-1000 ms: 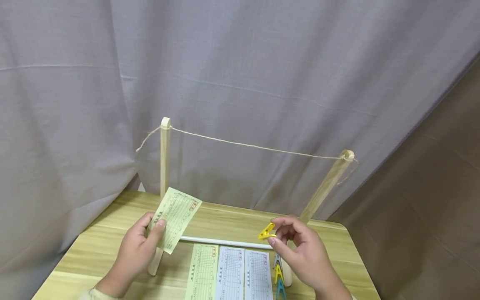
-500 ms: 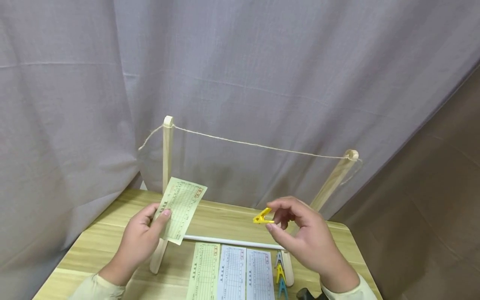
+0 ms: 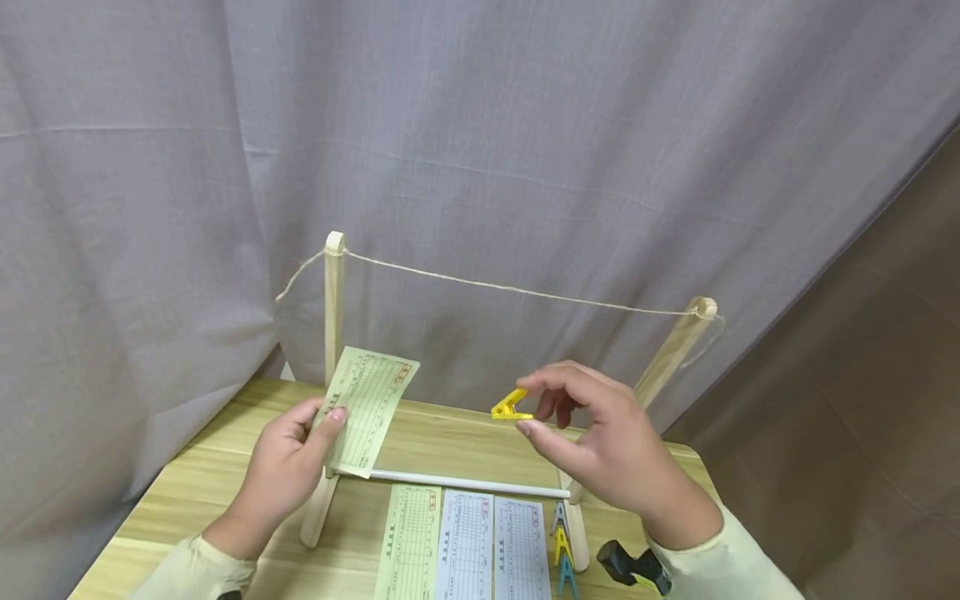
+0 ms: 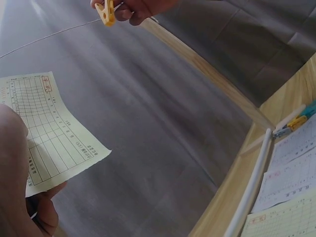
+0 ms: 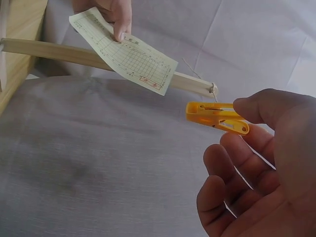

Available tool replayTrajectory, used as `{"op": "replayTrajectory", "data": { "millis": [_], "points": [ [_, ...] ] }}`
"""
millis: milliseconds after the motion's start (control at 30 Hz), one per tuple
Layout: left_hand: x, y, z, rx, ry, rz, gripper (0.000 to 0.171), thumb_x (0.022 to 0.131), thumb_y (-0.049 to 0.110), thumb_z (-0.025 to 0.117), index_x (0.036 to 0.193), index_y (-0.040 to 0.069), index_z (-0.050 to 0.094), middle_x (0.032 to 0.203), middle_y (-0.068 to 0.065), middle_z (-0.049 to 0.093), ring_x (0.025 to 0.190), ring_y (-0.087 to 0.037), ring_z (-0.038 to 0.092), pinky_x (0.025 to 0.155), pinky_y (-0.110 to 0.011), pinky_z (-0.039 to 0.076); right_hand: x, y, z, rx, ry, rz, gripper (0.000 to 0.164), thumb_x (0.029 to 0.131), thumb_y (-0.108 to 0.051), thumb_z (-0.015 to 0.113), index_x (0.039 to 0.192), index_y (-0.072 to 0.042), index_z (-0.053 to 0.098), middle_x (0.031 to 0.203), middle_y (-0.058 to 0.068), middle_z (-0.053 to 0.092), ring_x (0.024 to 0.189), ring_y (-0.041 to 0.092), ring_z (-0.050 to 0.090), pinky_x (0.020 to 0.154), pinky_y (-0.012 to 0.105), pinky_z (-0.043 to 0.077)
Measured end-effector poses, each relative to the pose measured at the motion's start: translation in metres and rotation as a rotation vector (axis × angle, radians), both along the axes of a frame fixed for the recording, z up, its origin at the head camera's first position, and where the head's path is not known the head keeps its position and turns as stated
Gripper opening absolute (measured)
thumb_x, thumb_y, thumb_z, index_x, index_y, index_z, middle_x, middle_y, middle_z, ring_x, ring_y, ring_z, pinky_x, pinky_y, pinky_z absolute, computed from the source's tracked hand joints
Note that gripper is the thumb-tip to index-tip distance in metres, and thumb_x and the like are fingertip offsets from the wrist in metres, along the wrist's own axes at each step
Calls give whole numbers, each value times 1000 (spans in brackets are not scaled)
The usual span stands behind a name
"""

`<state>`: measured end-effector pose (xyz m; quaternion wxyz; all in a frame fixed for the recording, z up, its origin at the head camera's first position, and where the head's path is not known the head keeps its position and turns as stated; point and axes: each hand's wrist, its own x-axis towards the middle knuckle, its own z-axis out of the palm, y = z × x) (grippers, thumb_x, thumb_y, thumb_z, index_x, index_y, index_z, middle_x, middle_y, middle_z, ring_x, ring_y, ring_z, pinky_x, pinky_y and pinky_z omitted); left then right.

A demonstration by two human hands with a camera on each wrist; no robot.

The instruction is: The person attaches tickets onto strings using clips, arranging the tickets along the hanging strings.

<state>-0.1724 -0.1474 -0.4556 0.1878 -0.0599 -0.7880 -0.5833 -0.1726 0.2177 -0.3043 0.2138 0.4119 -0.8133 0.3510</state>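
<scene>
Between thumb and fingers, my left hand pinches a pale yellow printed form by its left edge, in front of the left wooden post. My right hand pinches a yellow clothespin by its two handle ends, its nose pointing left toward the form. In the right wrist view the clothespin has nothing in its nose. Above both hands a thin twine runs from the left post to the right post, with nothing hanging on it.
On the wooden table lie another yellow form and two white forms side by side. Right of them lie grey, yellow and teal clothespins. A white rod joins the posts low down. A black object shows near the right sleeve.
Both hands have risen toward the twine, the left with the yellow form, the right with the yellow clothespin. The right hand has also shifted a little left. The black object has come into view.
</scene>
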Motion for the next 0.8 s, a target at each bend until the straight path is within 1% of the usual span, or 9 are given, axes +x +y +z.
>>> {"op": "replayTrajectory", "data": {
  "millis": [33,167,267,367,533,600,733,800],
  "points": [
    [-1,0,1,3,-4,1,22,116,27,66,125,12,81,107,-5,85,89,-10,76,77,-29,66,0,-1,2,0,4,-1,46,87,5,91,125,-15,78,108,-7,77,83,11,68,70,23,58],
    [-3,0,4,22,-13,2,24,115,29,67,125,12,81,107,-6,85,88,-10,76,76,-31,67,-1,-4,9,4,8,0,44,87,4,91,125,-15,78,110,-6,78,82,12,69,69,23,58],
    [-5,1,6,37,-10,-6,25,115,29,67,126,11,80,107,-8,85,86,-10,76,74,-32,67,-2,-6,14,15,16,3,45,87,3,91,126,-16,78,110,-6,77,83,9,68,69,23,59],
    [-6,2,9,51,-1,-9,24,115,29,67,124,10,80,104,-9,84,83,-10,75,72,-31,66,-4,-9,20,27,24,3,45,88,2,92,127,-16,78,109,-7,77,84,7,67,69,23,59],
    [-8,3,13,52,26,7,22,115,26,67,118,10,81,93,-8,80,78,-12,71,68,-31,64,-6,-17,33,52,24,-5,42,90,-2,93,127,-17,78,107,-9,77,82,11,68,69,23,59],
    [-10,4,14,59,34,7,22,116,26,66,119,10,81,91,-8,80,76,-13,71,67,-32,64,-7,-20,39,60,28,1,41,90,-2,92,126,-16,78,106,-9,76,81,11,68,69,23,58],
    [-12,4,17,89,45,-3,23,116,25,66,120,8,80,94,-9,82,76,-12,74,67,-31,65,-11,-27,47,70,38,20,38,91,-2,91,125,-15,78,104,-8,77,81,8,66,68,24,58],
    [-13,4,18,99,49,-5,23,116,25,66,120,7,80,92,-9,81,74,-12,73,66,-31,64,-12,-31,52,68,37,31,37,92,-3,91,125,-15,78,103,-8,77,81,7,66,68,24,58]
  ]
}}
